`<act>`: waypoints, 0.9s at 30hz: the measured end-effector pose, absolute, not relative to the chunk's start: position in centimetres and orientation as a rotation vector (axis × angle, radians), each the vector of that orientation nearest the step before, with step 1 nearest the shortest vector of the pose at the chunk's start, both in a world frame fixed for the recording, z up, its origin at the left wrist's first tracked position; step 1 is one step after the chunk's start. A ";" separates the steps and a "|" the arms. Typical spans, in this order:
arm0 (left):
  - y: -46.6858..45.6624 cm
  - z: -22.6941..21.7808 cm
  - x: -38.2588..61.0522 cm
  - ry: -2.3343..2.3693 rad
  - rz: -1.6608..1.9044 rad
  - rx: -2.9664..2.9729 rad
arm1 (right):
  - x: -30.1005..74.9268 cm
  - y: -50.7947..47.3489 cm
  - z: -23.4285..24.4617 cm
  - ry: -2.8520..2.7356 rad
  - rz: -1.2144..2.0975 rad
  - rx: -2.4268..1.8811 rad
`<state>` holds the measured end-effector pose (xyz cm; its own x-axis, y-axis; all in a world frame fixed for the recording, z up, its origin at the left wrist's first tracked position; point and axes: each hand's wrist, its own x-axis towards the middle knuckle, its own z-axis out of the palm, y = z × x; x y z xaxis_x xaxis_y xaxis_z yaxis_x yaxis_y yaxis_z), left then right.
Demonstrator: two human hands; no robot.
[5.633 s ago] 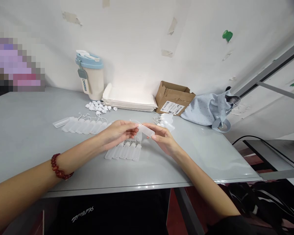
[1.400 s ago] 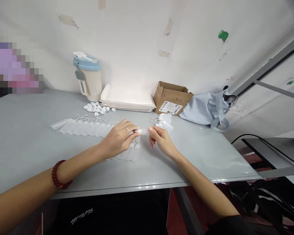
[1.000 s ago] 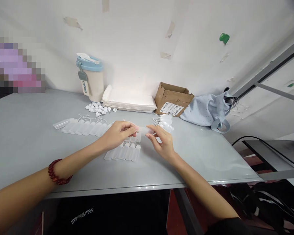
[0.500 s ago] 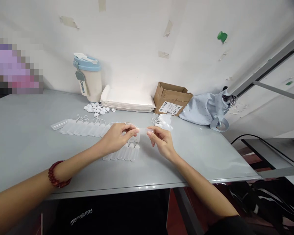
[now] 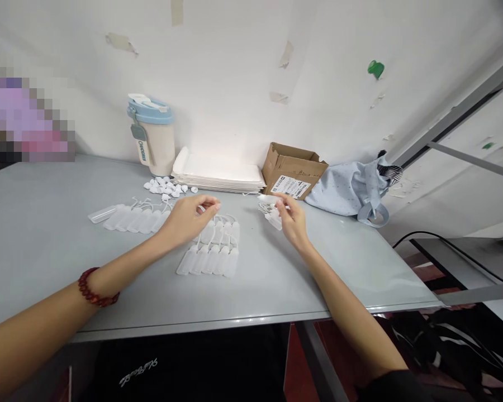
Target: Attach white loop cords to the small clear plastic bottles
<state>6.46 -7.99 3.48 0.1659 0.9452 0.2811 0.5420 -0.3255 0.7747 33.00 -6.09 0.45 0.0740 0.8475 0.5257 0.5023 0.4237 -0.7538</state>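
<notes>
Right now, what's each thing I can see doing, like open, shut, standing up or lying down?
Left hand: fingers curled, nothing seen in its grip
Right hand: gripping a plastic piece
Front plastic row: lying side by side
White bits: loose, in a pile
Cup: upright, lid on
White stack: lying flat
Box: top open
Bag: slumped

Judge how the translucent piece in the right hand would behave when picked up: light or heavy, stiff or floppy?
The translucent piece is probably light, since the right hand pinches it at one end. It seems fairly stiff, jutting straight from the grip. The thin strand at its other end looks floppy, curving.
</notes>
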 end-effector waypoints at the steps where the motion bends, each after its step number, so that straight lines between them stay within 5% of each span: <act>1: -7.6 3.5 6.1 1.454 1.059 1.924 | 34.0 -5.3 0.3 -1.600 0.274 -1.243; 5: -6.4 3.6 4.9 1.597 1.118 1.850 | 37.1 -2.8 -0.3 -1.563 0.062 -1.362; 27: -4.9 5.5 1.0 1.953 1.001 1.859 | 37.4 -3.3 0.2 -1.465 0.095 -1.411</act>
<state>0.95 -4.92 5.52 -0.1437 0.9539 0.2636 0.7711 -0.0590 0.6340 37.40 -3.27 0.20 0.2471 0.7639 0.5962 0.6805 0.3013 -0.6680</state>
